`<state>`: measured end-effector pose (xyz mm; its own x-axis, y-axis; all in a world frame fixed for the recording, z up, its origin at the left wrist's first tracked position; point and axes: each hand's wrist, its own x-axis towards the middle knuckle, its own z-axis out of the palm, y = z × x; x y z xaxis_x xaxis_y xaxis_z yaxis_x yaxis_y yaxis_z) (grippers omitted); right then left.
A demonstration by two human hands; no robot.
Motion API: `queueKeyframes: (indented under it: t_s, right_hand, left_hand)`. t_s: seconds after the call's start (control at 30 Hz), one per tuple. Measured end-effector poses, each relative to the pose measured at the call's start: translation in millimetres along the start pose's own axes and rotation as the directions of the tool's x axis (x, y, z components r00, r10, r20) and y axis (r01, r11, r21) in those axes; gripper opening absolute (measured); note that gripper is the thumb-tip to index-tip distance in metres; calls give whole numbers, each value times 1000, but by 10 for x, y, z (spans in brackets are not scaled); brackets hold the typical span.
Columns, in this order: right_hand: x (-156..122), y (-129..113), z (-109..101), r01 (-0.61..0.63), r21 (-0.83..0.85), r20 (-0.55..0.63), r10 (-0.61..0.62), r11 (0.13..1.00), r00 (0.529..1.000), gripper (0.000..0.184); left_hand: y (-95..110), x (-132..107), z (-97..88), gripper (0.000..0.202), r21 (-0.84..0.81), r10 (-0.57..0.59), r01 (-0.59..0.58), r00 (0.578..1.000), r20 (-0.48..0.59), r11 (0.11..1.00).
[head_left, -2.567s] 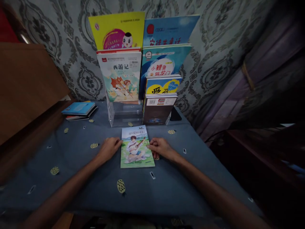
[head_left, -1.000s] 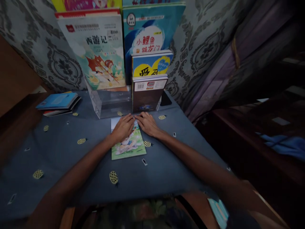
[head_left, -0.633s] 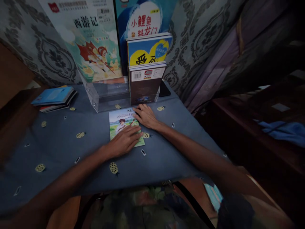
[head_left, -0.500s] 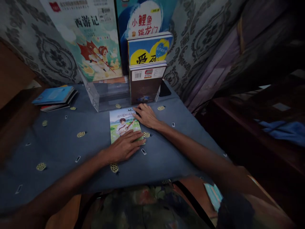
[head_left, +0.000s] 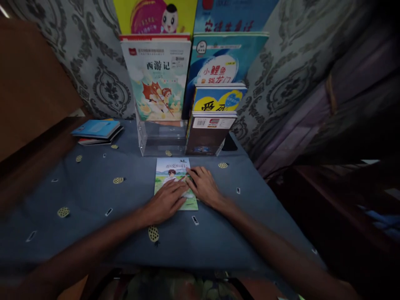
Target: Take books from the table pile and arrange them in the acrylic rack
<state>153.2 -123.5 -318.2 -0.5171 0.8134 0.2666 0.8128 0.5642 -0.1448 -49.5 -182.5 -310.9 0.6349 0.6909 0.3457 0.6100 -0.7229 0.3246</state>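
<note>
A thin booklet (head_left: 165, 166) lies flat on the blue tablecloth, its cover showing a dark-haired figure on a green field. My left hand (head_left: 167, 200) rests over the cover's lower left and middle, fingers stretched out. At the booklet's right edge is my right hand (head_left: 203, 185), with its fingertips on the cover and its fingers apart. Neither hand is wrapped round anything. Just behind the booklet stands a clear acrylic book rack (head_left: 162, 148) with several upright books, among them a dark-backed book (head_left: 208, 135) and a white-and-teal picture book (head_left: 159, 87).
A small stack of books (head_left: 98, 130) lies on the table (head_left: 84, 187) at the left. A dark flat object (head_left: 230, 142) sits behind the rack's right side. Patterned curtain (head_left: 106, 79) hangs behind, a brown panel (head_left: 34, 83) stands left, and purplish cloth (head_left: 300, 112) hangs right.
The view has tilted up, showing more of the rack's upper books. My left hand has moved further up the cover, and my right hand lower along its right edge.
</note>
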Motion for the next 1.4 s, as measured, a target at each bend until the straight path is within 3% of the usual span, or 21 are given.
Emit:
queueKeyframes:
  t_s: [0.13,0.27,0.43,0.63,0.77,0.9,1.03,1.2,1.4]
  right_hand:
    - [-137,-106,-52,-9,77,-30,11,997,999,38]
    - [-237,-188,-109,-33,212,-48,44,977,998,34]
    - [-378,-367,-130,-16,377,-65,44,926,997,27]
    - [-513,-569,-221,169,537,-55,-166,826,985,25]
    - [-402,-414,-266,94,668,14,-138,738,990,25]
    - [-121,-90,-196,-102,731,5,145,675,989,28]
    - [118,151,-77,-155,705,-96,310,692,946,29]
    - [133,220,26,-132,670,-202,351,731,915,33]
    - [61,212,-7,-94,604,-247,298,791,922,35]
  left_hand:
    - [-198,38,60,38,49,-153,158,983,-96,986]
    - [-349,169,64,33,115,-243,257,962,-121,959]
    - [-297,379,-31,34,230,-317,317,948,-37,920]
    - [-120,544,-121,46,384,-400,333,910,108,861]
    - [-21,592,-129,41,478,-424,319,897,127,818]
    - [72,652,-144,32,511,-430,295,888,166,807]
    - [148,713,-214,28,504,-434,296,883,180,811]
    - [106,737,-323,35,448,-441,325,879,182,833]
    - [48,757,-395,38,441,-476,364,862,175,821]
